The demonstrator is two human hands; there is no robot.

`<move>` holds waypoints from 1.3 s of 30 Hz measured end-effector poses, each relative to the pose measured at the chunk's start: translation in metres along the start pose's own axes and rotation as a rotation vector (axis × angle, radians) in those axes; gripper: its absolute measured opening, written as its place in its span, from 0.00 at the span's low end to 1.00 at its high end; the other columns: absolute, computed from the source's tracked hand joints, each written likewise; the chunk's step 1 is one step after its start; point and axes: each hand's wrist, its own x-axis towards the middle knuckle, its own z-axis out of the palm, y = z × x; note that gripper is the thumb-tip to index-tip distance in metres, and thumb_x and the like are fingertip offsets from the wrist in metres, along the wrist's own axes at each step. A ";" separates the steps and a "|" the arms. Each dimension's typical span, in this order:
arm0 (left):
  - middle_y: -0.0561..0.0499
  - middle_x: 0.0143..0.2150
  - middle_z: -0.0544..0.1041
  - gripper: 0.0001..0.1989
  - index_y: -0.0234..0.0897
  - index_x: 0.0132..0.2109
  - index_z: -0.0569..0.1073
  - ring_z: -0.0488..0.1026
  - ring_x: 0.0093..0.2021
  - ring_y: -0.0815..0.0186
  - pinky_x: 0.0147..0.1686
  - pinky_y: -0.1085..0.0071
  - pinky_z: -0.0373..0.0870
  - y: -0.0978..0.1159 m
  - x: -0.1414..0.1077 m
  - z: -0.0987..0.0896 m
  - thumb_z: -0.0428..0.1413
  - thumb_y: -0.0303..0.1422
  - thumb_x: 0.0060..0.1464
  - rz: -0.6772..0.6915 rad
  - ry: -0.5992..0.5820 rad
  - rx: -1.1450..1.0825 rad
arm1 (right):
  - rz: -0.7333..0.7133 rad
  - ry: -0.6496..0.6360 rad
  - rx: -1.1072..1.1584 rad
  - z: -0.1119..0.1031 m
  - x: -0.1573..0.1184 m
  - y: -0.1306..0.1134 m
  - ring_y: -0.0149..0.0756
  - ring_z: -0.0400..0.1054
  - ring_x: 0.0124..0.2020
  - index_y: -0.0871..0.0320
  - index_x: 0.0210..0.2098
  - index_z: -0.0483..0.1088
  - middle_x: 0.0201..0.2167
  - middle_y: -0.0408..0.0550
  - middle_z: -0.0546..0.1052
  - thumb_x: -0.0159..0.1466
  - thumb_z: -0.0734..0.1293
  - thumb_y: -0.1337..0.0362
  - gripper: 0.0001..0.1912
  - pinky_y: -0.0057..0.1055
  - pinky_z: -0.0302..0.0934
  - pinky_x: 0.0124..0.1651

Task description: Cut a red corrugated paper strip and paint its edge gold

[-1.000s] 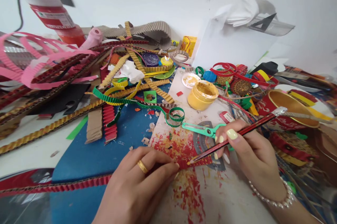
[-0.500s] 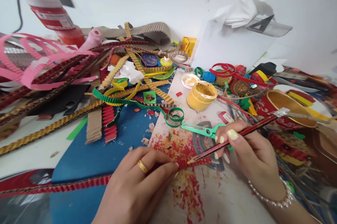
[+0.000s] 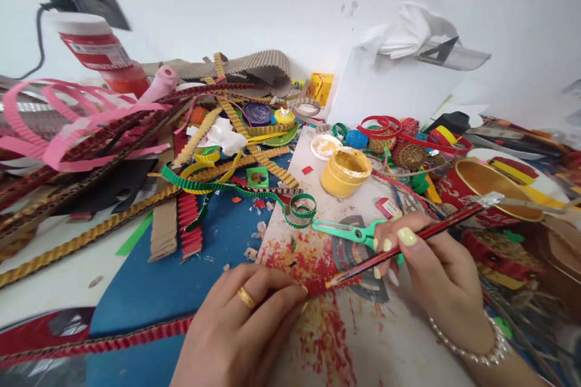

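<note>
My right hand [image 3: 438, 269] is closed around a dark red paintbrush [image 3: 426, 232], its yellow-tipped end resting on a red corrugated cardboard strip [image 3: 316, 287]. The strip lies on a paint-stained board, pinned near its end by the closed fingertips of my left hand [image 3: 247, 320]. A long stretch of red strip also comes out to the left of that hand. Just beyond my right fingers are mint-green scissors [image 3: 349, 232], whose handles are partly hidden by the hand. An open jar of yellow paint [image 3: 345, 175] stands behind them, with its lid [image 3: 325, 146] beside it.
Pink quilling-like strips [image 3: 40, 126], a green curled strip [image 3: 236, 187] and brown corrugated strips crowd the left. A red paint bottle [image 3: 93, 42] stands at the back left. On the right are a red can [image 3: 467, 193] and coiled cardboard pieces [image 3: 411, 155].
The brush tip has shifted slightly right along the red strip. My left hand keeps its hold on the strip. The view has tilted up a little, so the background sits lower.
</note>
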 end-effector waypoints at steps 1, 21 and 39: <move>0.57 0.39 0.75 0.08 0.43 0.46 0.71 0.68 0.39 0.70 0.39 0.74 0.67 0.000 0.000 0.001 0.51 0.28 0.63 -0.001 -0.003 -0.004 | 0.002 -0.013 -0.008 0.000 0.000 -0.001 0.26 0.68 0.22 0.54 0.32 0.69 0.19 0.38 0.73 0.69 0.60 0.61 0.11 0.22 0.62 0.25; 0.54 0.39 0.76 0.09 0.43 0.46 0.72 0.71 0.37 0.69 0.36 0.73 0.70 -0.001 0.001 0.003 0.54 0.26 0.60 0.002 0.014 -0.039 | 0.030 -0.066 -0.115 0.000 0.000 -0.005 0.28 0.71 0.20 0.54 0.31 0.69 0.19 0.40 0.75 0.68 0.61 0.61 0.10 0.21 0.64 0.22; 0.55 0.38 0.76 0.09 0.45 0.44 0.73 0.72 0.37 0.69 0.36 0.72 0.71 0.004 0.002 0.002 0.48 0.30 0.65 -0.083 0.044 -0.046 | 0.028 0.058 0.016 0.002 0.000 0.000 0.30 0.68 0.21 0.53 0.32 0.70 0.18 0.40 0.72 0.68 0.61 0.59 0.11 0.25 0.61 0.23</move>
